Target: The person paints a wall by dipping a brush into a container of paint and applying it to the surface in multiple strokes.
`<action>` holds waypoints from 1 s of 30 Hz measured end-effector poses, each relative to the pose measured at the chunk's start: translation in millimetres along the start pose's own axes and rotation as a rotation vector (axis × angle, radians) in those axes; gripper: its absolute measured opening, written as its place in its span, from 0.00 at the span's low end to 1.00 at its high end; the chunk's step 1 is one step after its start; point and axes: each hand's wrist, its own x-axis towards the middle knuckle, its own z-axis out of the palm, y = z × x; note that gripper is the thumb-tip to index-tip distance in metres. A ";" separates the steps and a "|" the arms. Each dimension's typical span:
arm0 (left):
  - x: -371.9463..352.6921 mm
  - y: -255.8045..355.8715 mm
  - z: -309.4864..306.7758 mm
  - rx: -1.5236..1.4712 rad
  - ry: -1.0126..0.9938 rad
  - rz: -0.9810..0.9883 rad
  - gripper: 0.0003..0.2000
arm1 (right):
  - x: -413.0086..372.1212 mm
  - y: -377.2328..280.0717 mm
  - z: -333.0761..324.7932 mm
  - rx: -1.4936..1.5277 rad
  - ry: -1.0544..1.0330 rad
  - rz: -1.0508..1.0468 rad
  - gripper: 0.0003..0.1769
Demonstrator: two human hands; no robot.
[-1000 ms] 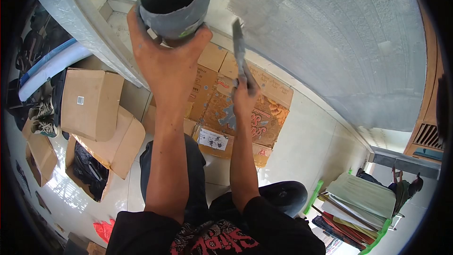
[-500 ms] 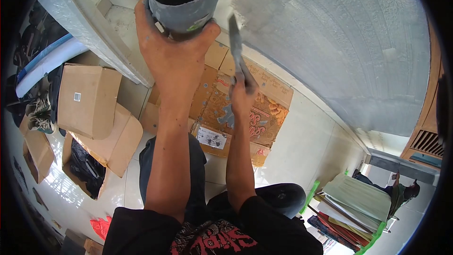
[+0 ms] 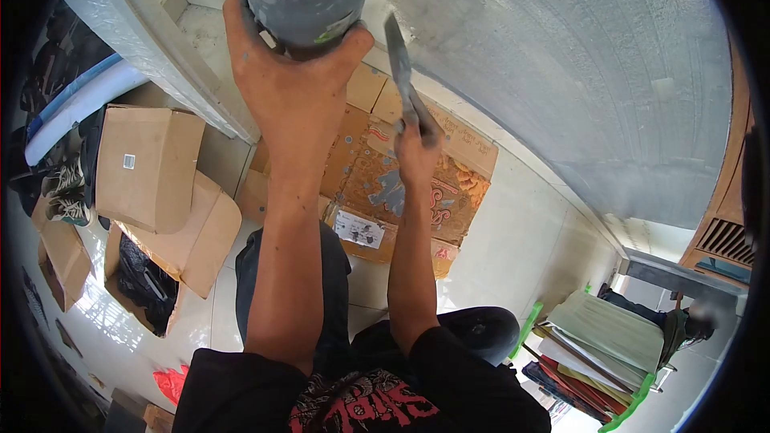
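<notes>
My left hand is wrapped round a dark grey, rough-rimmed container at the top of the view, its open mouth showing a dark inside. In my right hand is a putty knife, its grey-smeared blade pointing up, a little right of the container and apart from it. Behind the blade rises a wall coated with streaky grey material. Below my hands, a flattened, stained cardboard sheet lies on the tiled floor.
Cardboard boxes and shoes stand at the left, beside a plastic-wrapped door frame. A rack of folded cloths stands at the lower right, with another person beyond it. A red bag lies at the lower left.
The container in my left hand has shifted slightly up and left. My right hand and the putty knife have moved a little, the blade slightly up and left. Both holds are unchanged.
</notes>
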 end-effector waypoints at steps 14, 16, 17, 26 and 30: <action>2.4 7.8 -7.7 -0.032 0.013 0.026 0.35 | 1.7 13.7 14.8 0.056 -0.058 -0.100 0.20; 1.3 8.2 -8.0 -0.052 -0.012 -0.036 0.35 | 22.8 6.2 24.2 0.086 0.034 -0.128 0.20; -0.3 9.7 -7.6 -0.056 -0.017 -0.036 0.35 | 27.7 4.0 24.1 0.112 0.119 -0.156 0.20; 7.1 6.5 -14.4 0.003 0.041 0.019 0.35 | -13.0 19.9 8.4 -0.065 0.069 -0.223 0.20; 2.9 2.3 -14.0 -0.031 0.020 0.004 0.35 | 23.0 27.8 27.3 -0.122 -0.027 -0.208 0.21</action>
